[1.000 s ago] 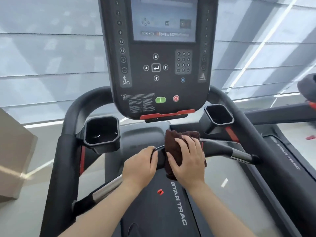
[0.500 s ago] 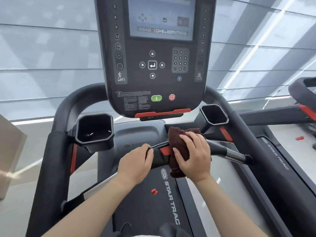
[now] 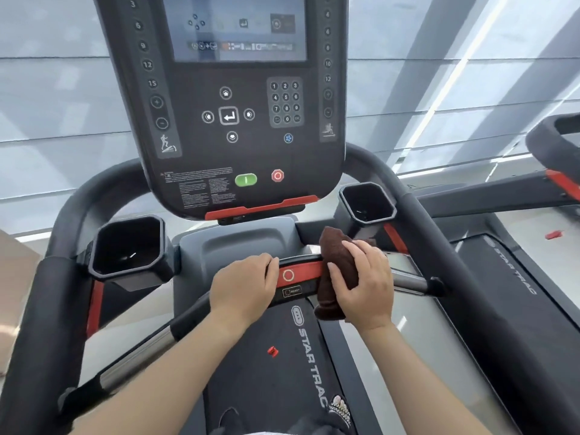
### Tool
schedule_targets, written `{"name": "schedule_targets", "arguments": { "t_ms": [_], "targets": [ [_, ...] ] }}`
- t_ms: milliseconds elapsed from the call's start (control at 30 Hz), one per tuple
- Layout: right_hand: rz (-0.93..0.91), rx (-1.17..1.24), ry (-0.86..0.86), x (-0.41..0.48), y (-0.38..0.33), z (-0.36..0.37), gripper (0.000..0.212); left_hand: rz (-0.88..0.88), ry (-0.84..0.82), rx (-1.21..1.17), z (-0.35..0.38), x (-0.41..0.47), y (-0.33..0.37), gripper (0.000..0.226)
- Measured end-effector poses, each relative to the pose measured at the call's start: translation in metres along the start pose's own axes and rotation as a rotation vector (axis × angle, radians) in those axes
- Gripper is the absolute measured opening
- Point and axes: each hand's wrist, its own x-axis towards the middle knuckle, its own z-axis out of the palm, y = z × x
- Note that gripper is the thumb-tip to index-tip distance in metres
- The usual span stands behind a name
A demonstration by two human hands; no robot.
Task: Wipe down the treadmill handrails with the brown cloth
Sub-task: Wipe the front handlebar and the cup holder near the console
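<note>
The brown cloth (image 3: 337,262) is wrapped over the treadmill's front crossbar (image 3: 299,279), just right of its red stop-button panel. My right hand (image 3: 364,282) presses the cloth around the bar. My left hand (image 3: 243,285) grips the same crossbar to the left of the red panel. The bar's chrome sections show at the lower left (image 3: 138,356) and at the right (image 3: 408,282). Thick black side handrails run down the left (image 3: 34,324) and the right (image 3: 439,246).
The console (image 3: 232,114) with screen, keypad, green and red buttons hangs above the bar. Black cup holders sit at the left (image 3: 128,246) and right (image 3: 367,202). The belt deck (image 3: 282,356) lies below. A second treadmill (image 3: 533,252) stands to the right.
My right hand has slid the cloth to the right along the crossbar, uncovering the red stop-button panel. My left hand keeps its grip on the bar.
</note>
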Motion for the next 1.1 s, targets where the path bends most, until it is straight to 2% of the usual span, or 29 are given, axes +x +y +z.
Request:
{"name": "schedule_targets", "arguments": {
  "t_ms": [167,300,433,567,700,867,967,1100],
  "targets": [
    [0.063,0.021,0.008,0.001,0.015,-0.002,0.042,-0.100,0.032,0.006,0.003,0.006,0.011,0.043],
    [-0.071,0.048,-0.074,0.009,0.021,-0.003,0.042,-0.039,0.061,-0.014,0.015,0.025,0.053,0.043],
    [-0.174,0.079,-0.076,0.005,0.058,-0.011,0.044,-0.004,0.110,0.127,0.030,0.032,0.089,0.043],
    [-0.151,0.076,-0.066,0.000,0.088,-0.018,0.043,-0.024,0.180,0.203,0.038,0.027,0.095,0.039],
    [-0.091,0.101,-0.111,0.009,0.080,-0.017,0.042,-0.039,0.211,0.220,0.042,0.028,0.095,0.039],
    [-0.152,0.136,-0.209,0.014,0.085,-0.021,0.047,-0.053,0.251,0.227,0.045,0.027,0.094,0.040],
    [-0.169,0.163,-0.239,0.010,0.104,-0.027,0.048,-0.068,0.263,0.246,0.046,0.027,0.096,0.042],
    [-0.090,0.142,-0.219,0.003,0.146,-0.036,0.048,-0.089,0.276,0.256,0.047,0.028,0.098,0.041]
  ]
}}
